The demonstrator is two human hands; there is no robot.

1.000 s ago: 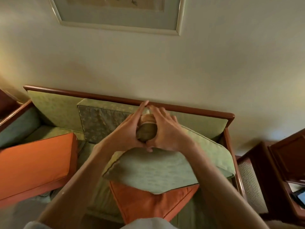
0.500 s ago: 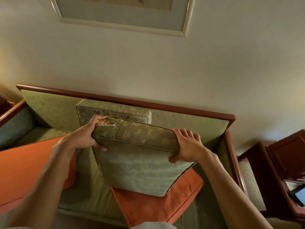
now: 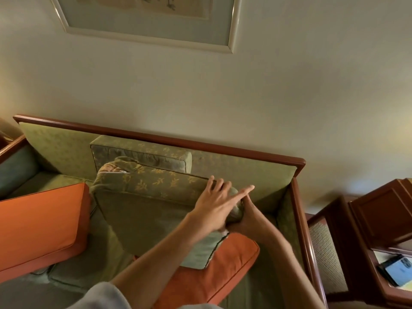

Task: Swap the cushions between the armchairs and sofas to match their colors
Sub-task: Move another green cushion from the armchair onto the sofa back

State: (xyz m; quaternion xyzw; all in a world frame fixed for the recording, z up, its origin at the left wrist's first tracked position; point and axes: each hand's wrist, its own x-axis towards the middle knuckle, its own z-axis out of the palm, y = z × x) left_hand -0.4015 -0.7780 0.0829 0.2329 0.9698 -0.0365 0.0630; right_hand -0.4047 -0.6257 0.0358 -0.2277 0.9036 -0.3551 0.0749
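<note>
A green patterned cushion (image 3: 145, 210) stands tilted on the green sofa (image 3: 55, 143), its lower edge resting on an orange cushion (image 3: 225, 264). My right hand (image 3: 247, 221) grips the green cushion's right corner. My left hand (image 3: 216, 201) lies across that same corner with its fingers spread, resting on the top edge. Behind it a second green cushion (image 3: 142, 152) leans upright against the sofa back. A large orange cushion (image 3: 42, 226) lies at the sofa's left end.
The sofa's wooden frame (image 3: 169, 139) runs along the wall under a framed picture (image 3: 145, 21). To the right stand a cane-sided wooden armchair (image 3: 323, 248) and a side table with a phone (image 3: 399, 273) on it.
My left hand let go of the green cushion's left corner and crossed to the right corner beside my right hand. The cushion has tipped further upright.
</note>
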